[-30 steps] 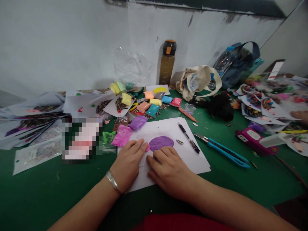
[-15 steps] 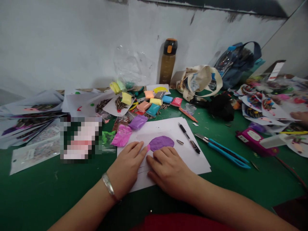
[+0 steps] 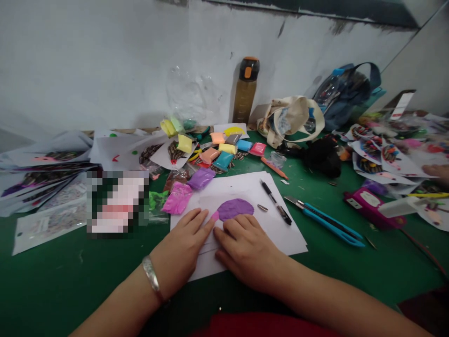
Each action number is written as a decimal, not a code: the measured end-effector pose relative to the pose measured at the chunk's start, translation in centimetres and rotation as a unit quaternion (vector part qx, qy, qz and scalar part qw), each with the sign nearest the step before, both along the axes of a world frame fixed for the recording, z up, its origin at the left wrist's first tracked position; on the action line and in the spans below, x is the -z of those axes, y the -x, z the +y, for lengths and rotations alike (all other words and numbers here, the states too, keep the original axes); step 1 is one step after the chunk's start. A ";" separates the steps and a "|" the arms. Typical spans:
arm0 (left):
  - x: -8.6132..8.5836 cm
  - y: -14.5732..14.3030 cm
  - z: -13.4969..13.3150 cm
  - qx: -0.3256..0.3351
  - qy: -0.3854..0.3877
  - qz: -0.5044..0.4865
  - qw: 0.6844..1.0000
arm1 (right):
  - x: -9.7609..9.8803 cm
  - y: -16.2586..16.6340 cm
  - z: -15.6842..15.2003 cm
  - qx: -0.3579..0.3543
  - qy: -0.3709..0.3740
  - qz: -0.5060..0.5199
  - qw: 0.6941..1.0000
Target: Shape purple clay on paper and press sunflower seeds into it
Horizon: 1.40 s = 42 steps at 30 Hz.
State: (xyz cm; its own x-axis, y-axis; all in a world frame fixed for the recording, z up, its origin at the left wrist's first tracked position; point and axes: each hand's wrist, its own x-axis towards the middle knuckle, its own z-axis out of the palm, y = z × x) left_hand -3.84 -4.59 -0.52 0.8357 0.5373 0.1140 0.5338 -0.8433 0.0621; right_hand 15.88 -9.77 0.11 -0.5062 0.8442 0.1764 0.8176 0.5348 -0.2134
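A flattened purple clay oval point(image 3: 235, 208) lies on white paper point(image 3: 293, 241), with a small pink clay piece point(image 3: 215, 216) at its left end. My left hand point(image 3: 182, 241) rests on the paper, fingers stretched out, the index fingertip at the pink piece. A silver bracelet point(image 3: 150, 274) is on that wrist. My right hand point(image 3: 249, 248) lies against the oval's near edge, fingers curled in; some fingertips are hidden, so I cannot tell what they hold. A single striped seed point(image 3: 262, 208) and a black pen point(image 3: 276, 202) lie on the paper to the right.
A blue-handled cutter point(image 3: 326, 222) lies right of the paper. Beyond it are colourful clay packets point(image 3: 224, 160), a brown bottle point(image 3: 244, 93) and a cream bag point(image 3: 294, 119). Stacked seed-decorated papers point(image 3: 45, 161) stand left. At far right, another person's hand point(image 3: 437, 170) is near a purple tape dispenser point(image 3: 372, 206).
My left wrist and forearm have shifted slightly left and down, while the left fingertip stays by the pink clay. My right hand and the purple oval look almost unchanged.
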 end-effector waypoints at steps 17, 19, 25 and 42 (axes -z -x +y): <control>-0.4 -0.5 0.2 -0.003 -0.027 0.001 1.000 | -0.1 0.0 0.0 0.004 0.003 0.001 1.000; -0.4 -0.6 0.3 -0.004 -0.018 -0.008 1.000 | -0.1 0.0 0.0 0.005 0.001 0.001 1.000; -0.3 -0.7 0.4 -0.030 -0.019 -0.011 0.999 | 0.0 0.1 0.0 0.004 -0.008 0.012 1.000; 0.2 -0.3 0.8 -0.051 0.004 -0.038 0.998 | 0.0 0.0 0.0 0.002 0.003 0.005 1.000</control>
State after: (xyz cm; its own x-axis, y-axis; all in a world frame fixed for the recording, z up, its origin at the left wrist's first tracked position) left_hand -3.52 -3.83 -0.74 0.7659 0.6200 0.1704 0.6101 -0.7844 0.1122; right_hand 15.86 -9.75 0.07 -0.5013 0.8472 0.1759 0.8177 0.5303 -0.2240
